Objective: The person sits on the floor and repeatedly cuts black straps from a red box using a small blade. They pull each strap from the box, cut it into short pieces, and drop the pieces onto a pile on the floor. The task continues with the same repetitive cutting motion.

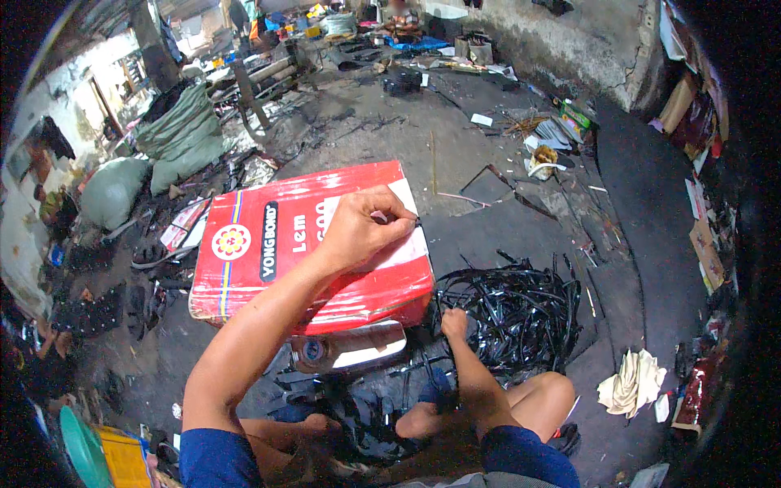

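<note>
A red cardboard box (pixel 350 305) with a white panel stands in front of me. My left hand (pixel 370 228) rests over its top, with thumb and fingertips pinched at the right edge. A small black piece (pixel 417 221), apparently the end of a strip, shows at those fingertips. Lower down, beside the box's near right corner, my right hand (pixel 455 324) is closed around what looks like a thin black strip; most of it is hidden. Just right of that hand lies a tangled heap of shiny black strips (pixel 521 317).
A pale bottle-like container (pixel 366 346) lies against the box's near side. More black strips are by my legs. A crumpled cream cloth (pixel 632 382) is at the right, and green sacks (pixel 183 134) stand at the far left. A person (pixel 403 24) sits far back.
</note>
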A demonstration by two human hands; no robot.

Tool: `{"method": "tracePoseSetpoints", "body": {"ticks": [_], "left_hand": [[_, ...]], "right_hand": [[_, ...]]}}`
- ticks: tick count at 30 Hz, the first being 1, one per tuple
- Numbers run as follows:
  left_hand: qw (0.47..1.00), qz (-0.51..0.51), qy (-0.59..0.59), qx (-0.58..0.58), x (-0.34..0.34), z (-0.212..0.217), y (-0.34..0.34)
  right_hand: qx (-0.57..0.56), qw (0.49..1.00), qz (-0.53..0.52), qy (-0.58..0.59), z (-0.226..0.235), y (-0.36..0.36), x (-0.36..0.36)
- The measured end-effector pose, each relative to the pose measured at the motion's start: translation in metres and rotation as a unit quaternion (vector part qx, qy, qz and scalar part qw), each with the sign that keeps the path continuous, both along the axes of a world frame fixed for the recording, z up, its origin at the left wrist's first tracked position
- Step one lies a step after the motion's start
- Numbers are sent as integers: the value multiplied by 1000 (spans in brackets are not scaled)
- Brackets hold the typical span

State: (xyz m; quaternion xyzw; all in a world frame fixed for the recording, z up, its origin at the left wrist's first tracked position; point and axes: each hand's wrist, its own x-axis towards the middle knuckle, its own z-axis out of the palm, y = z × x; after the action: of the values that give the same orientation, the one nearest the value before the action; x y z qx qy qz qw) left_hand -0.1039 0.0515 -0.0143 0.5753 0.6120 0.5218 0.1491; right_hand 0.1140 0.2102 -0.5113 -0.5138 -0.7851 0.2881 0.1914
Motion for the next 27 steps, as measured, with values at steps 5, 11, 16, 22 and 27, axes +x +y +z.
{"method": "tracePoseSetpoints", "body": {"ticks": [5,11,16,22,27], "left_hand": [[995,-63,34,74,17,13,22],[969,-48,221,102,-11,-10,-7],[934,-62,323,140,-11,1,-11],[925,-85,336,153,-7,-2,3],[958,-114,264,12,-2,9,-9]], "right_hand": [[-26,992,-79,94,-75,48,67],[172,964,56,-195,19,-8,43],[-93,975,-163,-115,119,2,58],[-96,962,-181,-179,132,-2,77],[-32,960,-142,-241,131,-5,88]]}}
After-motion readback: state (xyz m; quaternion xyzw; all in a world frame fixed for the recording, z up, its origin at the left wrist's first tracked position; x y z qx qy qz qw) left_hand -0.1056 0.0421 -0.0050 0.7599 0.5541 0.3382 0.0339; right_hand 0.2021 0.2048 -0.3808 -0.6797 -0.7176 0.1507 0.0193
